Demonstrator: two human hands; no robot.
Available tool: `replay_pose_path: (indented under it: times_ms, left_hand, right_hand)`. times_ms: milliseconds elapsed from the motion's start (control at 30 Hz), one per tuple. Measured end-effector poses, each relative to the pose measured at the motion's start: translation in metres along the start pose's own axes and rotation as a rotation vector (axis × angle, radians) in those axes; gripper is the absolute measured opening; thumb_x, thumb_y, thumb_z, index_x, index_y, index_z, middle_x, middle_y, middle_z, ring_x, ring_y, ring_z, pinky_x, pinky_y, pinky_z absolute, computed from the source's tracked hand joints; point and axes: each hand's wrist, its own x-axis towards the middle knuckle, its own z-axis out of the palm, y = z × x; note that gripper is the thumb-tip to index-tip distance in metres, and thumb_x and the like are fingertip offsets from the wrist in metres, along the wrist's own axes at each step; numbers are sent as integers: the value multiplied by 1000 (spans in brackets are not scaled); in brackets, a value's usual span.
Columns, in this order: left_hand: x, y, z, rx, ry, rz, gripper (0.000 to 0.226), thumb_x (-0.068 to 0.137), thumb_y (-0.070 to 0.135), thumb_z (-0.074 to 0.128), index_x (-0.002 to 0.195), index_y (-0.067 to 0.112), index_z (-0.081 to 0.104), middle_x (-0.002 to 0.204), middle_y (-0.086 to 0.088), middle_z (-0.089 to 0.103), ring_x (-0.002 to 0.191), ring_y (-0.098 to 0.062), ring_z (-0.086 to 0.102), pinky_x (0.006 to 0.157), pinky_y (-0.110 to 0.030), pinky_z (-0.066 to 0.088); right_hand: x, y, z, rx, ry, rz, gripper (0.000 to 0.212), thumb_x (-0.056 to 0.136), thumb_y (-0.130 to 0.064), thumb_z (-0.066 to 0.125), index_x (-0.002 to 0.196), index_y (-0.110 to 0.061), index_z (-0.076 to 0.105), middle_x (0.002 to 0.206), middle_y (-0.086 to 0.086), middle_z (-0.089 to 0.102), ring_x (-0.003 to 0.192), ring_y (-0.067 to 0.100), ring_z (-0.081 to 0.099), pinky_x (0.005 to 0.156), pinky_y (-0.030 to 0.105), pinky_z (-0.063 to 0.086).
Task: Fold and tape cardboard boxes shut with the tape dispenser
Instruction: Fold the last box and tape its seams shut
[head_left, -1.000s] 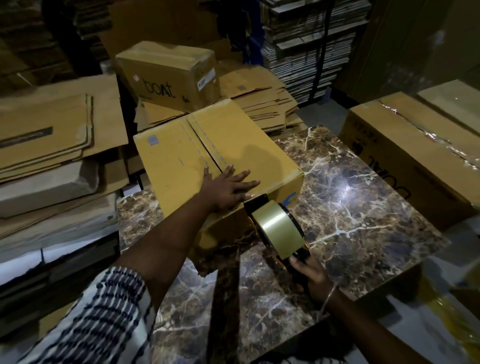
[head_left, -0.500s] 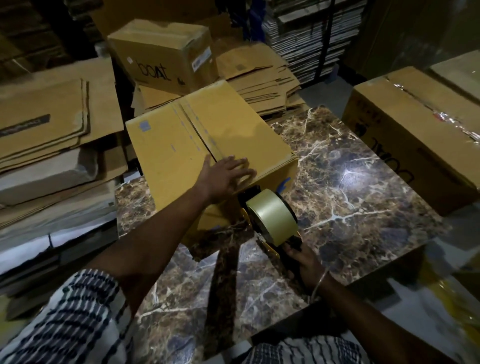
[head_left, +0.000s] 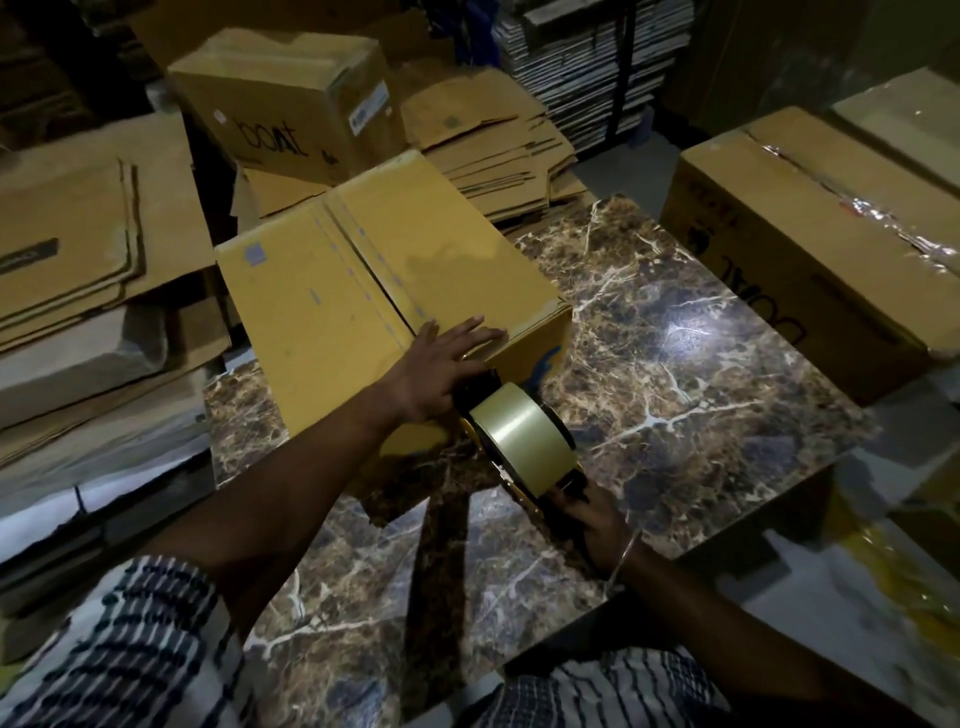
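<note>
Head view, left hand (head_left: 441, 364) flat on closed cardboard box (head_left: 332, 312)

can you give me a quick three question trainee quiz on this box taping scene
1. True or false: the left hand lies flat on the yellow cardboard box.
2. Which hand grips the tape dispenser with the pale tape roll? A left, B right.
3. Fill in: the box stands on a ____ patterned table.

Key: 1 true. 2 B, the right hand. 3 marble.
</note>
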Motion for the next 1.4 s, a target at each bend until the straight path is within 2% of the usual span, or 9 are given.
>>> replay_pose_path:
  times_ms: [167,500,633,733,867,967,1133,1200,1400]
  left_hand:
    - [0,-8,4,-158,10,-3,69,64,18,44,130,18,64,165,3,21,153,-17,0,110,-74,15]
    - [0,-15,13,-340,118,24,62,91,59,29,121,22,70,162,0,29,154,-23,8,111,-66,11]
    - [-2,-12,11,-339,113,7,60,71,32,38,118,20,71,162,5,28,154,-22,10,111,-73,8]
    - [-1,-11,10,-387,101,-14,60,69,31,37,116,19,72,162,4,28,154,-18,8,112,-68,3]
    - [-1,-14,14,-388,100,-21,19,90,20,59,101,27,73,162,11,27,155,-16,7,113,-72,3]
    - [-2,-13,16,-347,126,-28,12,94,33,61,90,28,71,160,15,30,154,-14,13,113,-70,6]
    - [1,-5,3,-181,107,-7,14,82,38,62,88,33,74,157,9,39,148,-22,29,108,-70,22]
    - [10,0,-9,41,19,12,22,76,45,53,86,38,72,154,4,40,140,-30,38,95,-59,39]
    - [32,2,-31,316,-95,108,27,81,50,47,97,43,67,143,-5,32,115,-37,40,69,-43,36]
  right_hand:
    - [6,-4,-2,38,-61,13,50,59,-61,88,87,-21,77,75,25,45,37,15,39,39,20,29]
    - [21,-4,-7,99,-76,17,51,64,-54,90,98,-20,76,76,26,43,40,14,36,39,21,26]
    - [22,-6,-8,140,-69,34,58,55,-53,94,99,-18,78,75,18,55,39,15,40,38,20,28]
    - [23,-6,-7,139,-63,20,59,55,-53,95,100,-19,79,81,23,56,44,17,44,40,22,32]
    - [23,-6,-15,197,3,23,73,51,-50,97,112,-20,73,74,19,52,41,17,42,36,21,32]
    - [18,-9,-36,221,136,-2,91,44,-54,98,119,-18,61,70,15,47,39,14,41,33,19,30]
    - [17,-31,-59,254,184,-54,79,45,-51,98,108,-17,65,66,13,49,39,13,45,32,19,31]
    - [18,-40,-62,238,198,-72,76,50,-50,96,103,-9,59,65,13,46,39,13,44,32,20,32]
    - [21,-57,-68,179,195,-68,78,53,-58,92,92,-4,52,69,12,44,42,14,43,35,22,33]
